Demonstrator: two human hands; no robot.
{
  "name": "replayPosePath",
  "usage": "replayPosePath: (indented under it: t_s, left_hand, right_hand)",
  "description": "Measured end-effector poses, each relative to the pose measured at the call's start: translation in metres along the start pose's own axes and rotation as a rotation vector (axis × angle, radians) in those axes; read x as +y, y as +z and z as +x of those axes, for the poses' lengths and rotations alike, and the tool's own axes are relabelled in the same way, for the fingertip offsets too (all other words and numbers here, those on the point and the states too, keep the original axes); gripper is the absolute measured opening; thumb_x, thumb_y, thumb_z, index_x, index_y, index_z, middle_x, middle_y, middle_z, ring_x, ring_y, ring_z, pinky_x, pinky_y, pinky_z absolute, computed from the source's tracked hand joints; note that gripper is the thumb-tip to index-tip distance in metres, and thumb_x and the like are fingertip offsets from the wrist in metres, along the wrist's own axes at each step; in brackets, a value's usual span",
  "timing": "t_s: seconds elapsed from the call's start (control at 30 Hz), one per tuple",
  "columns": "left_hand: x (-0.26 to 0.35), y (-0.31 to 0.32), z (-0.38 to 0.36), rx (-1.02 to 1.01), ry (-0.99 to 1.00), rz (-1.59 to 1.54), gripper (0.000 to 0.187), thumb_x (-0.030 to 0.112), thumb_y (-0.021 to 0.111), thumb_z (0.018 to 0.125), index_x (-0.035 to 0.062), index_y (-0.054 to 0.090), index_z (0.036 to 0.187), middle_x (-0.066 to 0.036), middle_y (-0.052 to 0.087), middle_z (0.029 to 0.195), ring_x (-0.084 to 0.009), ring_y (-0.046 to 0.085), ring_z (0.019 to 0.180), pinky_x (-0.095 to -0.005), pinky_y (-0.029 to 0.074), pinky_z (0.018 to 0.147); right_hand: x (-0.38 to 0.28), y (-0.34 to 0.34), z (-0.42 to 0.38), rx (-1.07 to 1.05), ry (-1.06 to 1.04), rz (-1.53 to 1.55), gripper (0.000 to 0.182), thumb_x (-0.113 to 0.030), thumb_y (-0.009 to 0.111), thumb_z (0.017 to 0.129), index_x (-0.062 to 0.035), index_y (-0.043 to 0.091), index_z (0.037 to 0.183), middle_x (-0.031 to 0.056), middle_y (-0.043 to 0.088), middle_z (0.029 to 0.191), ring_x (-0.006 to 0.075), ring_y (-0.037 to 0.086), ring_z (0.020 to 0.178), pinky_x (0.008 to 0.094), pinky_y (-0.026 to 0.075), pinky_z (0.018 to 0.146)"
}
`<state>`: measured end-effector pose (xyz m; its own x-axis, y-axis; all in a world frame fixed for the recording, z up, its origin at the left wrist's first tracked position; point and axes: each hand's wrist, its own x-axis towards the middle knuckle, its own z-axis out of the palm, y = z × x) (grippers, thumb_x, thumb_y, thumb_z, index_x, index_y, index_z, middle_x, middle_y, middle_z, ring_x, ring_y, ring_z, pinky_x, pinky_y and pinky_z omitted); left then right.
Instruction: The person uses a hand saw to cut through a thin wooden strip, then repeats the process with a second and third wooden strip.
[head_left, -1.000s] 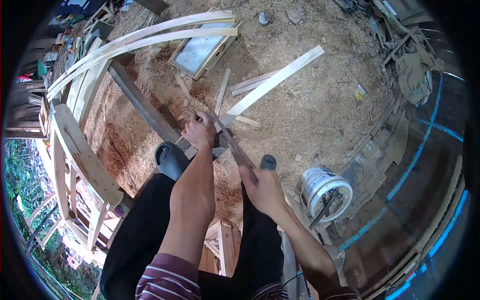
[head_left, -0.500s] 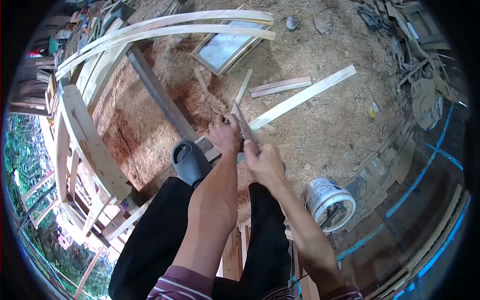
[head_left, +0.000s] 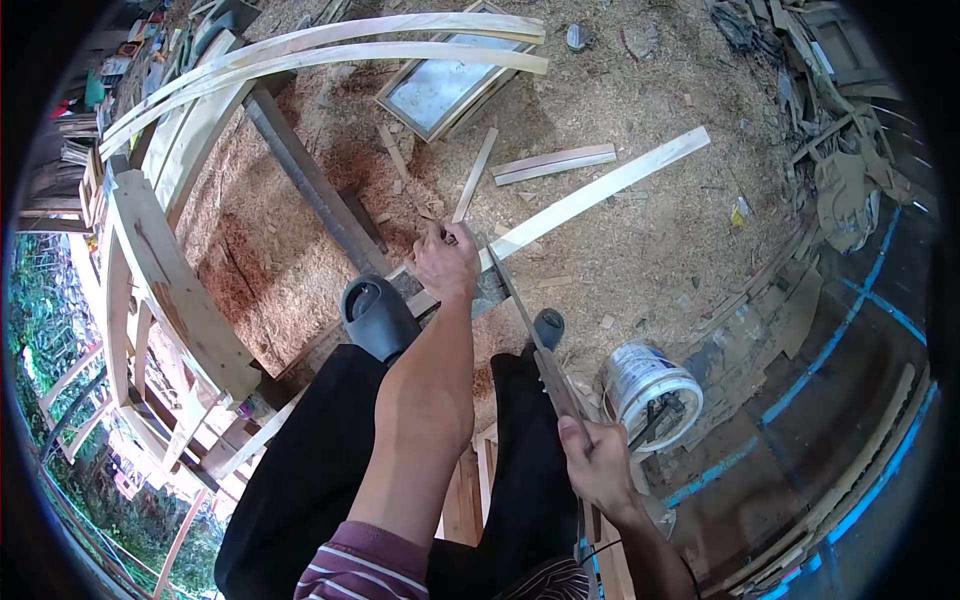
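My left hand (head_left: 446, 264) is closed around a long pale wood strip (head_left: 605, 192), holding it down over a dark timber (head_left: 325, 205) near my feet. The strip runs out to the upper right. My right hand (head_left: 600, 464) is wrapped around the handle of a handsaw (head_left: 530, 325). The saw's long narrow blade slants up and left, its tip end at the strip just right of my left hand. Whether the teeth are in the wood cannot be made out.
Curved pale beams (head_left: 340, 58) stand at left. A framed pane (head_left: 450, 85) lies behind, near short wood pieces (head_left: 555, 164) on sawdust-covered ground. A white bucket (head_left: 650, 385) with tools sits right of my dark shoe (head_left: 549, 325); my other shoe (head_left: 380, 318) is left.
My right hand has drawn the saw back, down and to the right, away from my left hand; more blade now shows. My left hand has stayed on the strip.
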<state>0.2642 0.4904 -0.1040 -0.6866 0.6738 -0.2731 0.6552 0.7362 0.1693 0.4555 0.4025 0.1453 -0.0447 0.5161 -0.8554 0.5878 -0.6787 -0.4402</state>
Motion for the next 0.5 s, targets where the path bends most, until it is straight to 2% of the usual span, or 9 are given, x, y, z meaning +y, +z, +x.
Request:
replayPosePath:
  t_s: [0.07,0.17,0.2,0.23,0.27,0.3,0.47,0.5]
  left_hand:
    - [-0.002,0.005,0.000,0.034,-0.014,0.028,0.036,0.034,0.043,0.085,0.0071,0.066,0.089,-0.013,0.067,0.088,-0.0256,0.059,0.095,-0.0393,0.035,0.091]
    - [0.002,0.000,-0.001,0.039,-0.039,-0.012,0.036,0.034,0.043,0.085,0.0077,0.067,0.089,-0.014,0.067,0.088,-0.0256,0.059,0.095,-0.0388,0.035,0.091]
    - [-0.001,0.000,-0.007,0.027,-0.040,-0.005,0.036,0.034,0.043,0.085,0.0077,0.067,0.089,-0.014,0.067,0.088,-0.0256,0.059,0.095,-0.0388,0.035,0.091]
    - [0.001,0.001,-0.005,0.053,-0.031,-0.004,0.036,0.034,0.043,0.085,0.0076,0.067,0.089,-0.014,0.067,0.088,-0.0258,0.059,0.096,-0.0387,0.035,0.091]
    - [0.002,0.001,-0.001,0.083,-0.024,0.000,0.036,0.034,0.043,0.084,0.0076,0.068,0.089,-0.014,0.067,0.088,-0.0259,0.059,0.096,-0.0387,0.035,0.091]
    - [0.003,0.000,-0.001,0.031,-0.046,-0.012,0.038,0.035,0.042,0.084,0.0072,0.068,0.089,-0.015,0.067,0.090,-0.0269,0.059,0.096,-0.0389,0.035,0.091]
    - [0.000,-0.002,-0.002,0.003,0.012,0.003,0.041,0.036,0.041,0.085,0.0062,0.067,0.092,-0.018,0.066,0.092,-0.0291,0.059,0.097,-0.0395,0.035,0.091]
    - [0.001,-0.001,-0.002,0.010,-0.008,0.008,0.041,0.036,0.041,0.085,0.0063,0.067,0.092,-0.018,0.066,0.092,-0.0294,0.059,0.097,-0.0398,0.035,0.091]
  right_hand:
    - [-0.004,0.000,0.002,0.034,-0.075,-0.019,0.041,-0.022,0.053,0.093,0.0021,0.050,0.059,0.0042,0.033,0.046,0.0072,0.033,0.047,0.0314,0.028,0.042]
    - [0.013,0.018,0.032,0.119,-0.159,0.101,0.042,-0.025,0.053,0.093,0.0025,0.052,0.061,0.0061,0.035,0.045,0.0098,0.035,0.045,0.0327,0.030,0.042]
    - [0.001,0.025,0.059,0.107,-0.156,-0.062,0.044,-0.029,0.053,0.092,0.0028,0.055,0.063,0.0093,0.037,0.045,0.0119,0.037,0.044,0.0344,0.032,0.043]
    - [-0.001,0.040,0.085,0.166,-0.214,-0.046,0.047,-0.034,0.053,0.092,0.0029,0.056,0.063,0.0111,0.038,0.045,0.0128,0.036,0.044,0.0359,0.032,0.043]
    - [-0.007,0.045,0.091,0.139,-0.199,-0.048,0.047,-0.035,0.054,0.090,0.0033,0.058,0.063,0.0162,0.044,0.049,0.0249,0.044,0.047,0.0389,0.036,0.046]
    - [-0.011,0.047,0.096,0.106,-0.186,-0.055,0.046,-0.035,0.054,0.088,0.0037,0.060,0.064,0.0214,0.050,0.052,0.0369,0.053,0.049,0.0420,0.039,0.049]
    - [-0.025,0.026,0.105,0.140,-0.215,0.014,0.051,-0.036,0.053,0.089,0.0068,0.056,0.062,0.0234,0.047,0.050,0.0384,0.051,0.047,0.0435,0.040,0.051]
    - [-0.020,0.027,0.100,0.136,-0.207,-0.005,0.050,-0.037,0.052,0.089,0.0066,0.058,0.065,0.0234,0.048,0.051,0.0382,0.052,0.048,0.0439,0.040,0.051]
